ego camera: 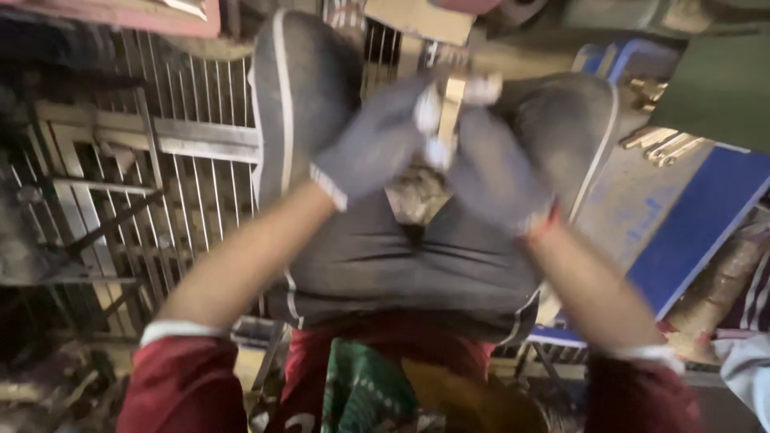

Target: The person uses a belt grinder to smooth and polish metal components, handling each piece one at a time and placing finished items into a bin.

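A small pale metal piece [451, 104] is sitting above the knees, both gloved hands closing on it: the left hand [377, 143] gripping its left side, the right hand [491, 164] clasping from below. Wire grilles [184, 184] are lying to the left, a blue board [690, 216] to the right.

Grey knit gloves [377, 140], maroon rolled sleeves [180, 385], seemingly dark grey trousers [401, 256]

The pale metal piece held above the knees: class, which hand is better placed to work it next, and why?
Probably the right hand: its gloved fingers sit beside the pale metal piece. The left hand seems to grip its top. Blur hides the exact grips.
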